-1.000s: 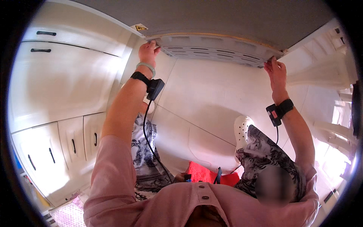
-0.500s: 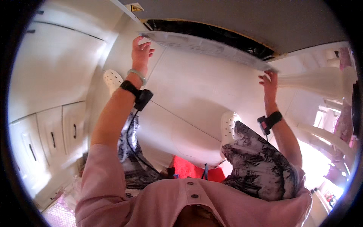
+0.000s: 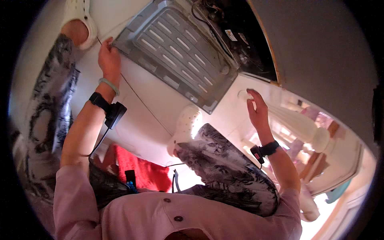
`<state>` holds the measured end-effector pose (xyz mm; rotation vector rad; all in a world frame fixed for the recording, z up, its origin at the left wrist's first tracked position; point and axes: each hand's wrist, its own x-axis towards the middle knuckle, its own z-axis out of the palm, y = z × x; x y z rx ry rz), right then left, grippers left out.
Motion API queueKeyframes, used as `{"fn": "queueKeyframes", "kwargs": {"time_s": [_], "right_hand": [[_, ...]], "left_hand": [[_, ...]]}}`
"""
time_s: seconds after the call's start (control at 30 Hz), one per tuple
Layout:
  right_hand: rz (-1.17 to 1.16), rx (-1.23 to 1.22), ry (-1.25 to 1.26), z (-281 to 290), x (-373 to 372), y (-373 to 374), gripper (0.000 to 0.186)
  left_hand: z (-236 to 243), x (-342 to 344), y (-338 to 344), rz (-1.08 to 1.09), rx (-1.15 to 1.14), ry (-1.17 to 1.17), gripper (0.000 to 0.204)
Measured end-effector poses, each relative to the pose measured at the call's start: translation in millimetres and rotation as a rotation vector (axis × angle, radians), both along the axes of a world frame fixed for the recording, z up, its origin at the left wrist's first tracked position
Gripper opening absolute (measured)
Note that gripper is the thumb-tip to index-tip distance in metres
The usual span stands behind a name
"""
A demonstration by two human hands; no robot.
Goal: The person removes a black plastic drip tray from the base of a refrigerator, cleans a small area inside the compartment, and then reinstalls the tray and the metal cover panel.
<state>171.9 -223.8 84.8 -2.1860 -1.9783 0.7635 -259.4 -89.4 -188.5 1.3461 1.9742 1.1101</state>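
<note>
A grey vented panel (image 3: 160, 60) with rows of slots and a raised rim hangs tilted in front of a dark opening (image 3: 240, 36). My left hand (image 3: 109, 60) grips the panel's left corner between thumb and fingers. To the right of the panel, my right hand (image 3: 258, 110) is apart from it, fingers bent with a gap to the thumb and nothing seen in them. Wires and small white labels show inside the opening; the rest of its inside is too dark to make out.
A large dark grey surface (image 3: 320, 44) borders the opening at upper right. White turned furniture legs (image 3: 294, 120) stand beyond my right hand. My white clogs (image 3: 187, 124) rest on the pale floor, and a red cloth (image 3: 142, 170) lies close to me.
The panel has swung down from edge-on, so its slotted face shows. My right hand has come off its right end; my left hand keeps its corner. The head view has turned.
</note>
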Motion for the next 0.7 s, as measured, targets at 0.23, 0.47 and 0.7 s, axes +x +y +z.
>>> {"fn": "queueKeyframes", "kwargs": {"time_s": [0.23,0.47,0.7], "right_hand": [[0.216,0.285,-0.437,-11,-50,110,0.055],[0.217,0.255,-0.622,-31,-28,142,0.065],[0.166,0.272,-0.705,-43,-28,151,0.067]], "left_hand": [[23,6,8,0.212,0.086,-0.006,0.022],[9,4,11,0.194,0.104,-0.144,0.025],[-2,-4,3,0.107,0.084,-0.095,0.029]]}}
